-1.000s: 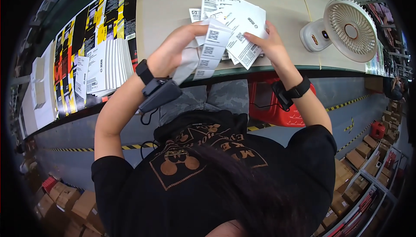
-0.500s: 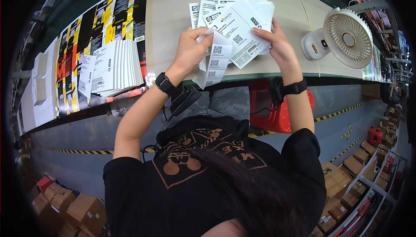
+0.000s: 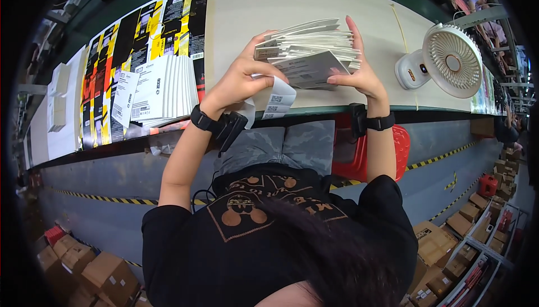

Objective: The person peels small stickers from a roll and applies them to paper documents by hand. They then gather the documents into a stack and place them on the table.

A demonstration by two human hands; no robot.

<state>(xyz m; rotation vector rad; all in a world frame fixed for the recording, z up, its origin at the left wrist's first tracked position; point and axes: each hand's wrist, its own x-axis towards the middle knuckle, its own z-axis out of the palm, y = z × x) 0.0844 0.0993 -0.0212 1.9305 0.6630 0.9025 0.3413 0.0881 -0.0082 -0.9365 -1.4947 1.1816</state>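
The card stack (image 3: 314,42), white and messy, is over the table (image 3: 241,4), between the two hands. I cannot tell if it rests on the tabletop. Call it the middle of the clock.

The left hand (image 3: 241,78), at 8 o'clock, pinches the sticker strip (image 3: 279,100) between thumb and finger, and its other fingers seem to go behind the cards. The right hand (image 3: 365,76), at 4 o'clock, holds the right end, with its thumb on the front card (image 3: 310,70) and one finger pointing up.

The cards could slip out, because they poke out unevenly and the front one leans away from the rest. If the right thumb lets go, that card could drop toward 6 o'clock, over the table edge. The strip hangs at 7 o'clock, so it could get caught on the edge or bend. The left hand has two jobs, so its hold on the cards may be weak.

The white fan (image 3: 452,55) is at 3 o'clock. It could blow light paper about if it is on, but I cannot tell. A yellow cord (image 3: 400,23) lies between the stack and the fan, in the way of a slide to that side. Between 8 and 9 o'clock, a neater card pile (image 3: 163,89) sits on printed sheets (image 3: 174,8), taking up that spot. A red stool (image 3: 397,147) is at 5 o'clock.
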